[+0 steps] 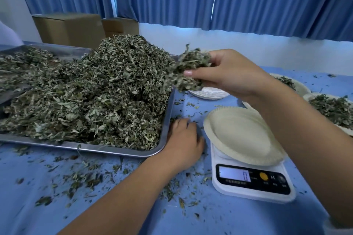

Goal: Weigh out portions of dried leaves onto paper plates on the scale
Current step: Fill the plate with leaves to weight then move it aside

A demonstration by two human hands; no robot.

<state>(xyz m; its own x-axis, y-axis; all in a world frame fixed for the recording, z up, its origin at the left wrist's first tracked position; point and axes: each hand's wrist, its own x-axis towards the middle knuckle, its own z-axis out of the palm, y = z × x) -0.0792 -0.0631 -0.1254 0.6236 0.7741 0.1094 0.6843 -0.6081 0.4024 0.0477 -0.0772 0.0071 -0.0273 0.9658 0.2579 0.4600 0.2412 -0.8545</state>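
A big heap of dried green leaves (99,89) fills a steel tray (114,151) on the left. My right hand (229,74) grips a handful of leaves (188,68) in the air, just right of the heap and above the table. A bare paper plate (242,135) lies tilted on the white scale (252,181), whose display reads 0. My left hand (184,143) rests on the blue table between the tray's right corner and the scale, fingers loosely curled and holding nothing.
A stack of paper plates (210,92) sits behind the scale. Two plates with leaves (332,109) stand at the right edge. Loose leaf crumbs (86,179) litter the blue tablecloth in front. Cardboard boxes (70,28) and blue curtains stand behind.
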